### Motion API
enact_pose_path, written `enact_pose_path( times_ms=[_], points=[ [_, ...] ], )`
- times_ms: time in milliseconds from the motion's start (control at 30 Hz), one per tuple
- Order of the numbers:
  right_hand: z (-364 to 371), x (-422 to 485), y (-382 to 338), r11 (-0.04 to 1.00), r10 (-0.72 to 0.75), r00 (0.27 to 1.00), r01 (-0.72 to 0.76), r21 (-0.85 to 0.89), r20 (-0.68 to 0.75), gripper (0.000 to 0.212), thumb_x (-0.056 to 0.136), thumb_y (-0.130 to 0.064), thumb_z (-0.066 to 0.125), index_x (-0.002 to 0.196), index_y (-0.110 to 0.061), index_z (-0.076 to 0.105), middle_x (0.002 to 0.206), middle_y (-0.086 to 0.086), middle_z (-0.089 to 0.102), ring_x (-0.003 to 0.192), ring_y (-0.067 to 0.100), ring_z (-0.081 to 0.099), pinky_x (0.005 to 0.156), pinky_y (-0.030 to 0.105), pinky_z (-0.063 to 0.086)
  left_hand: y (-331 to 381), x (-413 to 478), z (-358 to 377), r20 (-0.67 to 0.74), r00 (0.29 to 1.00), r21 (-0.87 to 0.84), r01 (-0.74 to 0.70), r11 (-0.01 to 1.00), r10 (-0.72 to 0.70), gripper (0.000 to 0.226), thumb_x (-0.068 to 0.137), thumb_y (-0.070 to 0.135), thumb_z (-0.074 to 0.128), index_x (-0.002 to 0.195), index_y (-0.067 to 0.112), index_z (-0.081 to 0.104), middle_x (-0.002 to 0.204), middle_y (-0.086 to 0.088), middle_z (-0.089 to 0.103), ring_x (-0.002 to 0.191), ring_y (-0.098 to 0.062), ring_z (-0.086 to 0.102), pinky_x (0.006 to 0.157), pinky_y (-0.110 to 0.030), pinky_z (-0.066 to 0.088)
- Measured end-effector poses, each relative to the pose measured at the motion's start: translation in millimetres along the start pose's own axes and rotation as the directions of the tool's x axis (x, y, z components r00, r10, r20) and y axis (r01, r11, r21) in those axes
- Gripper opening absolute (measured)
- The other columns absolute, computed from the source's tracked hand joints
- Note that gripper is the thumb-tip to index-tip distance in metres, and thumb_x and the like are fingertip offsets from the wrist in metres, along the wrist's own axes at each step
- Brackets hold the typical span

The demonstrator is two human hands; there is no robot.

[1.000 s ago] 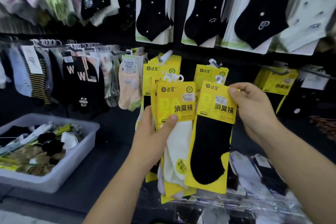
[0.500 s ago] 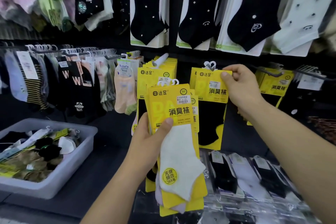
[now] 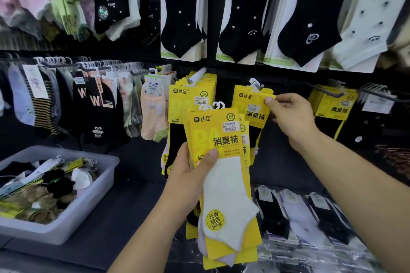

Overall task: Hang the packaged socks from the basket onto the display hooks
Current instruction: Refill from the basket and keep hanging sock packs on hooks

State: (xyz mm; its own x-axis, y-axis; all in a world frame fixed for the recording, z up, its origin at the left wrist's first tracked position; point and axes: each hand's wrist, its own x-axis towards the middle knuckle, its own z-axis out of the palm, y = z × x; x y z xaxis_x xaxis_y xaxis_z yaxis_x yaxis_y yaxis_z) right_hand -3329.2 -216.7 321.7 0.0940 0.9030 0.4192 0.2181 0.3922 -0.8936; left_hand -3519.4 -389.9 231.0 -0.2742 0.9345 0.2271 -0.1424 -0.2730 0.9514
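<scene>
Left grip (image 3: 190, 184) held the sock pack stack (image 3: 224, 188), overlapping the hung packs (image 3: 190, 104) behind. Right grip (image 3: 290, 115) pinched the corner of the right-hand pack (image 3: 250, 104). Basket (image 3: 88, 210) sat on the bench (image 3: 124, 224), well left.

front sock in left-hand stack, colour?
White sock on a yellow card; head view.

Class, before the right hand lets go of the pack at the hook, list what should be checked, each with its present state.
1. Right hand pinches the yellow pack by its top corner: ok.
2. Its white hanger fully over the hook: cannot tell.
3. Left hand grips the stack of packs: ok.
4. Stack's hangers free on top: ok.
5. Basket holds more socks: ok.
</scene>
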Motion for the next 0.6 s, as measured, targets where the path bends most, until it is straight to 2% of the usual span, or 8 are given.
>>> enact_pose_path(
  times_ms=[100,167,233,300,367,433,533,600],
  points=[
    [-5,-20,-7,0.996,-0.018,0.995,0.009,-0.092,-0.1,0.026,0.093,-0.04,0.068,0.096,-0.015,0.062,0.088,0.002,0.066,0.082,0.017,0.062,0.074,0.036,0.052,0,-1,0,-0.002,1.0,-0.012,-0.008,1.0,0.008,0.051,0.085,0.045,0.072,0.13,0.022,0.061,0.12,0.005,0.08,0.109,-0.019,0.078,0.09,-0.04,0.062],
    [-5,-47,-14,0.999,0.017,0.997,-0.015,-0.029,0.077,0.037,0.091,-0.053,0.065,0.087,-0.017,0.066,0.083,0.002,0.069,0.076,0.013,0.064,0.071,0.036,0.054,0,-1,1,-0.008,1.0,-0.031,-0.013,0.999,0.013,0.052,0.085,0.044,0.072,0.13,0.022,0.061,0.12,0.005,0.08,0.109,-0.019,0.078,0.088,-0.038,0.063],
    [-1,-80,-22,0.999,0.043,0.952,-0.04,-0.019,0.304,0.058,0.073,-0.075,0.065,0.085,-0.018,0.068,0.075,0.0,0.069,0.064,0.006,0.063,0.059,0.027,0.055,1,-1,3,-0.028,0.999,-0.047,-0.027,0.999,0.025,0.05,0.085,0.045,0.074,0.128,0.024,0.061,0.118,0.006,0.08,0.107,-0.018,0.078,0.081,-0.033,0.065],
    [5,-103,-22,0.997,0.028,0.93,0.001,-0.08,0.367,0.072,0.058,-0.081,0.07,0.084,-0.014,0.066,0.066,-0.002,0.061,0.057,0.005,0.056,0.05,0.021,0.05,1,-2,7,-0.064,0.997,-0.045,-0.05,0.998,0.047,0.047,0.087,0.046,0.081,0.125,0.025,0.062,0.115,0.007,0.08,0.104,-0.016,0.079,0.077,-0.028,0.064],
    [8,-112,-16,0.992,0.016,0.946,0.026,-0.123,0.323,0.062,0.06,-0.07,0.08,0.082,-0.014,0.064,0.06,-0.006,0.057,0.054,0.003,0.051,0.047,0.02,0.046,0,-3,11,-0.092,0.994,-0.04,-0.07,0.997,0.066,0.046,0.082,0.042,0.083,0.121,0.026,0.063,0.111,0.007,0.081,0.101,-0.016,0.079,0.075,-0.027,0.063],
    [7,-114,-12,0.998,0.044,0.945,-0.025,-0.061,0.323,0.046,0.069,-0.052,0.086,0.085,-0.013,0.068,0.065,0.004,0.064,0.057,0.008,0.057,0.048,0.023,0.049,-2,-3,12,-0.096,0.992,-0.061,-0.09,0.994,0.084,0.049,0.078,0.037,0.084,0.119,0.024,0.062,0.111,0.007,0.081,0.101,-0.016,0.079,0.074,-0.026,0.063],
    [2,-115,-8,0.992,0.058,0.923,-0.096,0.081,0.381,0.017,0.084,-0.03,0.08,0.09,-0.015,0.074,0.077,0.004,0.076,0.064,0.012,0.07,0.049,0.021,0.051,0,-5,10,-0.084,0.992,-0.067,-0.104,0.992,0.099,0.057,0.072,0.042,0.088,0.121,0.028,0.062,0.112,0.011,0.08,0.101,-0.012,0.079,0.075,-0.022,0.063],
    [-1,-115,-6,0.984,0.049,0.923,-0.11,0.138,0.382,0.007,0.087,-0.025,0.077,0.089,-0.018,0.075,0.082,0.003,0.078,0.068,0.012,0.073,0.05,0.021,0.053,0,-5,9,-0.076,0.993,-0.058,-0.097,0.994,0.093,0.055,0.075,0.041,0.086,0.123,0.03,0.062,0.114,0.012,0.08,0.104,-0.012,0.078,0.078,-0.023,0.063]
  ],
)
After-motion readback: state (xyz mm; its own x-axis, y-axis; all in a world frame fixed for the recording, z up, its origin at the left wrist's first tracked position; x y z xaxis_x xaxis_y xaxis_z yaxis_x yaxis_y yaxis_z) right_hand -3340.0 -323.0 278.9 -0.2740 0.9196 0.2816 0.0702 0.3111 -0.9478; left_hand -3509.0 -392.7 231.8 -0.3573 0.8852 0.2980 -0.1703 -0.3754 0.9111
